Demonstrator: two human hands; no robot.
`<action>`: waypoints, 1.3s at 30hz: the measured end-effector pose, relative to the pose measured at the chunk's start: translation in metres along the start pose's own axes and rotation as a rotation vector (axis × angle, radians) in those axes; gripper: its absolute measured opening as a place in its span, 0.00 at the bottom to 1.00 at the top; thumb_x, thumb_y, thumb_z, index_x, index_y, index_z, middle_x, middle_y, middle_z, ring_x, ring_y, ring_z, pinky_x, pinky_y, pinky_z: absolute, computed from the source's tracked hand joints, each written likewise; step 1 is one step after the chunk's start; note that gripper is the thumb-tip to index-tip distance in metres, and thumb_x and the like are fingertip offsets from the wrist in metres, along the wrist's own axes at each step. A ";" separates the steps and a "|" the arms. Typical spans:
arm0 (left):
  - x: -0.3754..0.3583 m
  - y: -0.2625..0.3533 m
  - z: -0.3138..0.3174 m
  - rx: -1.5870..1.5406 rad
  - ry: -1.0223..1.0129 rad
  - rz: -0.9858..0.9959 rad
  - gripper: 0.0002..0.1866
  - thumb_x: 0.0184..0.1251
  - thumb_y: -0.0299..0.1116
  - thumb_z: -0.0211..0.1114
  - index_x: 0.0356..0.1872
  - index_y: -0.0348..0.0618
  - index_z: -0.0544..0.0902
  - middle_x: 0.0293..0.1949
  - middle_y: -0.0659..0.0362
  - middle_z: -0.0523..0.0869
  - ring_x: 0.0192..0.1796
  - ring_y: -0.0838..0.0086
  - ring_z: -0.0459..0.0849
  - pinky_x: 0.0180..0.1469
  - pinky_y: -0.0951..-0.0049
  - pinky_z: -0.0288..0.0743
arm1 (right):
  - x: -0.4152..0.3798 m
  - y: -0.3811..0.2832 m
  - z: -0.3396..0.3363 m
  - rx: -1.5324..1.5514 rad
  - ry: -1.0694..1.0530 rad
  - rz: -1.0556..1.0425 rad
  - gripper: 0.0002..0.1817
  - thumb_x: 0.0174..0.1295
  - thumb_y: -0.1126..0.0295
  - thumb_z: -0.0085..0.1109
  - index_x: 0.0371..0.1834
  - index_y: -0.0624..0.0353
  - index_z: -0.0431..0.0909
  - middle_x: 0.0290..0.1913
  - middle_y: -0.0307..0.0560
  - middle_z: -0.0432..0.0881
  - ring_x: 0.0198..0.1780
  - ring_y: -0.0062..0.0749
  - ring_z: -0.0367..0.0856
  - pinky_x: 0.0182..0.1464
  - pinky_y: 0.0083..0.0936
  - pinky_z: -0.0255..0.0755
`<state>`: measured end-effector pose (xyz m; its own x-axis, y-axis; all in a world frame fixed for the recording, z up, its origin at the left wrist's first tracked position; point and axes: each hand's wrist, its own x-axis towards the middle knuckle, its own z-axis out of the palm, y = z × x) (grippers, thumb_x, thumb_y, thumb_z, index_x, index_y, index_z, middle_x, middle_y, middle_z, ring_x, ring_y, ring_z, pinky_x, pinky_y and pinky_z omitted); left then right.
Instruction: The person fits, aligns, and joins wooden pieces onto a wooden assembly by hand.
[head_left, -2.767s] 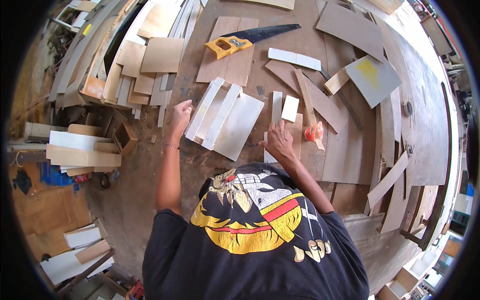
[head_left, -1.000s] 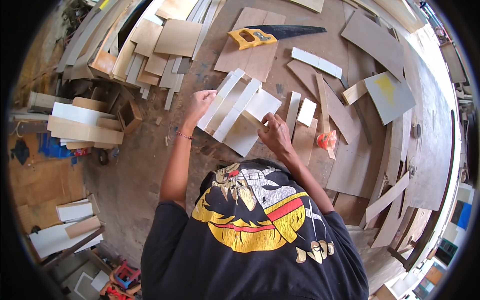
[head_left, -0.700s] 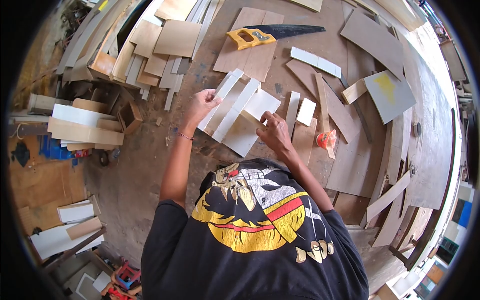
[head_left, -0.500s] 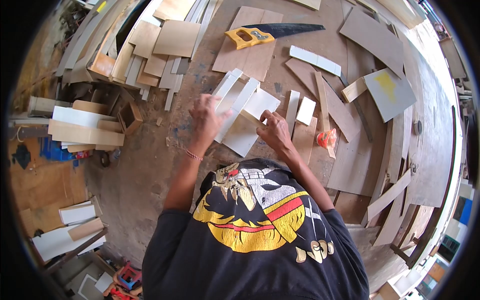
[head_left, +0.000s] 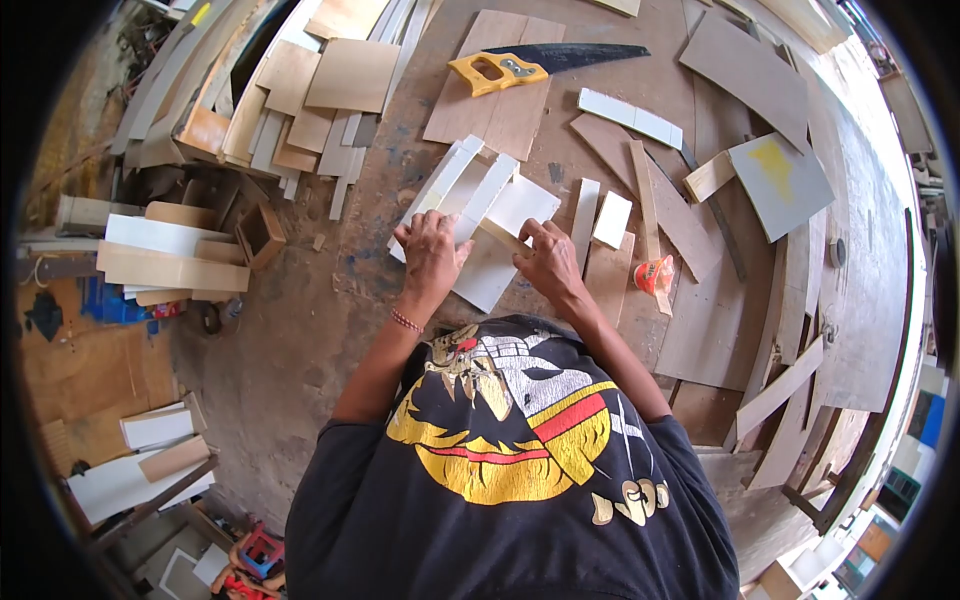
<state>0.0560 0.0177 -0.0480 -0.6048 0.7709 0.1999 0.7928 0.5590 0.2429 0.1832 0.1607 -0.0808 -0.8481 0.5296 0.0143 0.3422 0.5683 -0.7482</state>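
Note:
In front of my body lies a white wooden assembly, with raised strips standing on flat white panels. My left hand is curled over its near left part, fingertips pressed on the white strip and panel there. My right hand is closed at the right side, thumb and fingers pinching the end of a thin light wood strip that crosses the assembly. The fingers partly hide both contact places. A white panel shows between the two hands.
A yellow-handled handsaw rests on a brown board at the back. Right of my right hand are a small white block, narrow strips and an orange-red cup. Stacked offcuts fill the back left; larger boards lie at right.
My left hand has come down and to the right, from hovering beside the assembly's left edge onto its near left part. My right hand stays almost where it was.

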 end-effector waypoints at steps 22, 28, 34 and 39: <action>0.004 0.002 0.007 0.062 -0.008 -0.011 0.22 0.47 0.40 0.72 0.42 0.42 0.80 0.38 0.58 0.76 0.45 0.67 0.72 0.48 0.61 0.54 | -0.002 -0.001 0.004 -0.171 0.019 -0.160 0.18 0.49 0.66 0.65 0.46 0.50 0.80 0.33 0.49 0.73 0.31 0.41 0.79 0.33 0.34 0.73; 0.004 0.001 0.009 0.037 0.002 -0.009 0.20 0.48 0.39 0.72 0.41 0.42 0.80 0.38 0.58 0.76 0.44 0.67 0.72 0.48 0.60 0.54 | -0.003 -0.003 0.006 -0.163 0.005 -0.123 0.18 0.49 0.66 0.65 0.46 0.49 0.80 0.33 0.49 0.73 0.30 0.42 0.79 0.32 0.34 0.73; 0.006 0.002 0.008 0.039 0.002 -0.023 0.20 0.46 0.39 0.72 0.40 0.42 0.81 0.38 0.58 0.76 0.44 0.67 0.72 0.48 0.60 0.55 | -0.001 -0.006 0.001 -0.176 -0.040 -0.092 0.18 0.50 0.65 0.64 0.46 0.49 0.80 0.33 0.50 0.73 0.31 0.43 0.79 0.32 0.35 0.73; 0.006 0.001 0.010 0.046 0.007 -0.008 0.20 0.46 0.40 0.72 0.40 0.42 0.81 0.37 0.58 0.76 0.44 0.67 0.72 0.48 0.60 0.55 | 0.000 -0.004 0.004 -0.183 -0.015 -0.141 0.17 0.51 0.65 0.63 0.46 0.49 0.80 0.33 0.50 0.73 0.30 0.42 0.79 0.30 0.35 0.72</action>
<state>0.0537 0.0258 -0.0561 -0.6119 0.7641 0.2043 0.7902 0.5791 0.2004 0.1805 0.1558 -0.0801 -0.8982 0.4281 0.0999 0.2860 0.7417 -0.6068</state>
